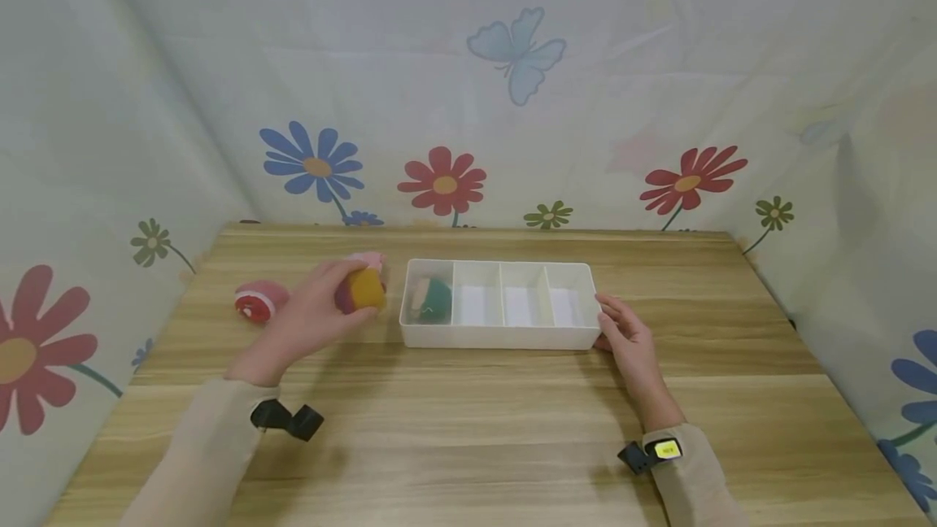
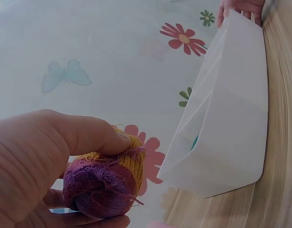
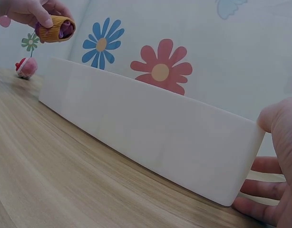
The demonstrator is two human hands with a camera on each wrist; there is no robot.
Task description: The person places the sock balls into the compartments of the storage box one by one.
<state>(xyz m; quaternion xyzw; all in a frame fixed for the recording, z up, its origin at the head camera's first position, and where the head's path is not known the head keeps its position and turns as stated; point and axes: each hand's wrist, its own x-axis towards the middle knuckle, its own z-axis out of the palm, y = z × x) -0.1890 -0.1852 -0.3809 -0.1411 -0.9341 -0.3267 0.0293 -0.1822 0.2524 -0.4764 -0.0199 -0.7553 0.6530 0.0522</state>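
"So, where is the sock roll [image 1: 366,289]?"

"Up in the left hand [image 1: 315,311], above the left part of the table [image 1: 498,429] and just left of the white box [image 1: 501,338]. It's yellow and purple, with loose threads."

"How would you expect it to handle?"

"Light and soft, I'd say: it should squash a little, not slip and not break. Round the middle seems the best hold, so it doesn't unroll."

"And the hand?"

"Spread only as wide as the roll, thumb on one side, fingers round the other."

"What about the right hand [image 1: 628,340]?"

"It touches the right end of the white box, thumb at the near corner, fingers against the end wall. That plastic looks stiff and smooth. A green roll [image 1: 437,299] sits in the leftmost compartment; a pink roll [image 1: 262,302] lies farther left on the table."
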